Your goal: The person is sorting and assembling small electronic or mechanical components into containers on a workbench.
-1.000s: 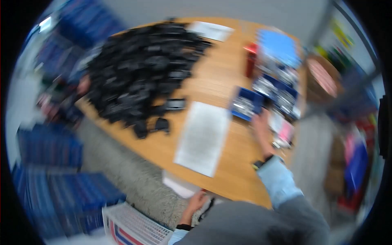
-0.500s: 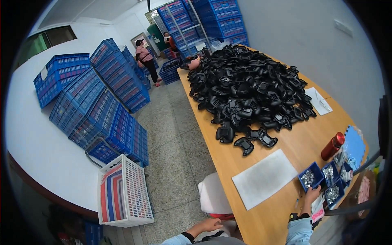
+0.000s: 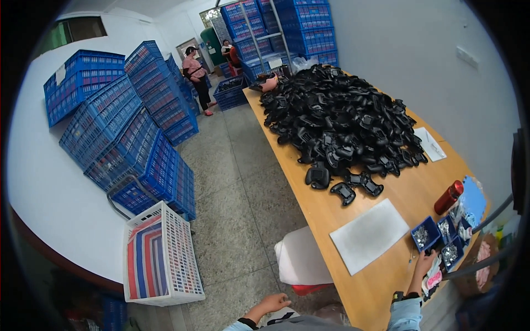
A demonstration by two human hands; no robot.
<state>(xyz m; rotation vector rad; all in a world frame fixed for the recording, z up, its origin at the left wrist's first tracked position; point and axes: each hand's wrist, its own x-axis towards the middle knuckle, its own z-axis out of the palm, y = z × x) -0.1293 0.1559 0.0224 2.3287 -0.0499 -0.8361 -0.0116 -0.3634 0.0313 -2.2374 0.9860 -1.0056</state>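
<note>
My right hand (image 3: 424, 265) is at the near corner of a blue parts bin (image 3: 414, 240) holding small shiny metal pieces. Its fingers are bent around something dark and small that I cannot make out. Two more blue bins of metal parts (image 3: 451, 253) stand just to the right. My left hand (image 3: 274, 303) hangs over my lap, left of the table edge, empty with fingers loosely bent and apart. A pale rectangular mat (image 3: 370, 236) lies on the table. Past it are several black game controller shells (image 3: 343, 193) and a large heap of them (image 3: 337, 121).
A red bottle (image 3: 449, 197) and a blue foam mat (image 3: 474, 199) stand beyond the bins. A white padded stool (image 3: 301, 256) is against the wooden table (image 3: 314, 218). Stacked blue crates (image 3: 127, 149) and a white basket (image 3: 185, 259) line the left. A person (image 3: 196, 77) stands far back.
The view has shifted a little. My right hand remains by the near corner of the blue bin, its fingers now around something dark. My left hand has moved slightly left, away from the table.
</note>
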